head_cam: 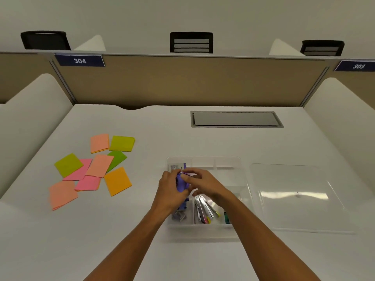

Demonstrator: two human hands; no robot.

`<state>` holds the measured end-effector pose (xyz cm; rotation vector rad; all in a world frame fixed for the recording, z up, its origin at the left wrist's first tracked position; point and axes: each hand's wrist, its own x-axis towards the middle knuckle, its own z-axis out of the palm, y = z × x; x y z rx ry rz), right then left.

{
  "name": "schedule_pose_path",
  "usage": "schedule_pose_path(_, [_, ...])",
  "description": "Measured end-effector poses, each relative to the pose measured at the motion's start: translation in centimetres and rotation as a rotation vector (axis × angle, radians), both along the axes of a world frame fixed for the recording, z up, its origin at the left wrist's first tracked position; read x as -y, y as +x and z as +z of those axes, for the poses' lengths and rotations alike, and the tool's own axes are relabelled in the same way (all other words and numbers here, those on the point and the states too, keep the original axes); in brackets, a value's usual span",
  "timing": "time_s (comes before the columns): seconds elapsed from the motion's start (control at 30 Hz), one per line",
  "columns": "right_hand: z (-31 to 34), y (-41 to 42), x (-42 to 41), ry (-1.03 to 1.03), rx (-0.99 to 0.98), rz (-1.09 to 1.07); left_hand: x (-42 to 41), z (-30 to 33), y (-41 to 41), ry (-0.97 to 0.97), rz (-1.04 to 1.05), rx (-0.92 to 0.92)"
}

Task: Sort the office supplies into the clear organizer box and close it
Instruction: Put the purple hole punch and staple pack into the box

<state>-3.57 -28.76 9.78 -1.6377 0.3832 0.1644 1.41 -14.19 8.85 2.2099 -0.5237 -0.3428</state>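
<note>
Head view looks down on a white bench with the clear organizer box at lower centre of the frame, open, its transparent lid lying flat just to the right of it. Both hands meet over the box's left part: the left hand curls its fingers around a small purple item, and the right hand pinches the top of that same item with thumb and forefinger. What the purple item is cannot be told. Behind the hands, a small purple-and-white packet stands in the far left compartment. Nearer the camera, the middle compartment holds several white highlighters with pink and yellow ends, the left compartment holds small grey clips, and something green shows at the right. At left centre of the frame, well apart from the box, a loose spread of sticky note pads in pink, peach, orange and green lies on the bench, some overlapping. A grey cable hatch sits in the bench at upper centre.
</note>
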Motion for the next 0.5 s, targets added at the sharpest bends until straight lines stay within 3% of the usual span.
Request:
schedule_pose_path(0.3, [-1.0,-1.1,1.8,0.025,0.036,-0.148,1.6,0.1,0.2,-0.006,-0.115,0.042])
schedule_pose_path(0.5, [-1.2,-0.6,4.2,-0.048,0.029,-0.371,0.6,-2.5,0.9,0.179,-0.125,0.18])
